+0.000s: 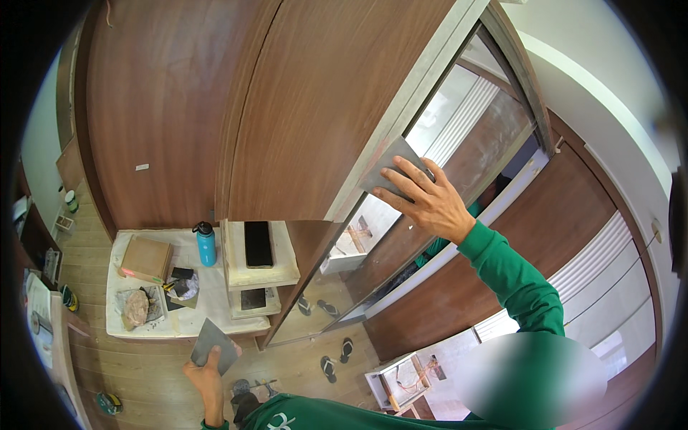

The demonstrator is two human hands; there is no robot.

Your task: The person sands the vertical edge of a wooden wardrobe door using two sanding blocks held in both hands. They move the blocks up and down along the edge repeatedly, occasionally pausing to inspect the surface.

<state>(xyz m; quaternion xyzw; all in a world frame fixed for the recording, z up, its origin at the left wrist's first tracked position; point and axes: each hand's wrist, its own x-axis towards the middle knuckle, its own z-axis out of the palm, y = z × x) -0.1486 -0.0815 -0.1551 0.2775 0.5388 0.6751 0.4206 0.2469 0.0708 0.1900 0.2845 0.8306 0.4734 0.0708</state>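
Here's my right hand [436, 203], up on the cabinet's edge, fingers spread flat over a thin grey plate [385, 166]; my thumb's out of sight, so whether it closes from beneath, I can't tell. The plate lies against the pale strip [430, 77] between the brown wood panel [308, 107] and the mirrored door [494, 132]. Down low, my left hand [206, 383] grips a second grey plate [212, 345], thumb across its face, well clear of the cabinet. Progress? The strip looks pale above and below the plate, so I'd call that stretch coated, with a pinkish, uneven patch beside the plate seemingly unfinished. Below, the post [295, 290] shows brown; whether it needs coating, I can't tell.
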